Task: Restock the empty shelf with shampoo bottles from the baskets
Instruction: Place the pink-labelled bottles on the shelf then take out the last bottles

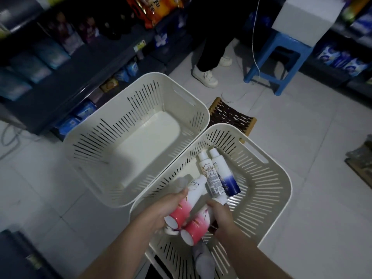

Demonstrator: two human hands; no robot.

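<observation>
Now, above the near basket's (281,178) front end, the left hand (161,210) curls round a pink-and-white Dove bottle (187,200) and the right hand (222,217) wraps a second pink bottle (198,224), the two touching. Lifted together, the slick bottles may knock and slip back in. A white bottle (209,176) and a blue-based bottle (225,178) lie at that basket's far end, beyond both hands.
</observation>
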